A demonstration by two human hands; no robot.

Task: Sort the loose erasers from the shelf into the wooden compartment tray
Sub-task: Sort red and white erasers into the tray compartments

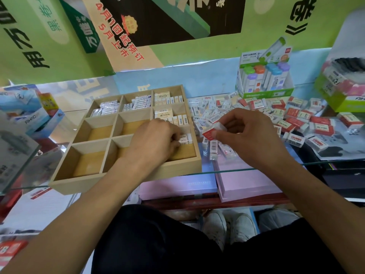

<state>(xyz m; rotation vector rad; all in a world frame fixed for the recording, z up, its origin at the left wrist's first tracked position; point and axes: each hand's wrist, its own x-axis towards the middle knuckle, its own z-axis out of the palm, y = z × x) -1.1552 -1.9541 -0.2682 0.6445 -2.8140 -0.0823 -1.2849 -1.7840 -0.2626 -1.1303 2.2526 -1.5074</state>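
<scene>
Right hand (245, 133) pinches a red-and-white eraser (212, 131), long axis pointing left, just right of the tray (126, 180); left hand (156, 139) presses erasers into its near-right compartment.

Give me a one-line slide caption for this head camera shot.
Left hand sets erasers in the wooden tray while the right hand holds a red-sleeved eraser beside the loose pile.

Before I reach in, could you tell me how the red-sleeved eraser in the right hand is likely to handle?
The red-sleeved eraser is probably light: the right hand holds it by fingertips alone. Its blocky shape suggests it won't roll. The glossy wrapper may be slightly slippery.
</scene>
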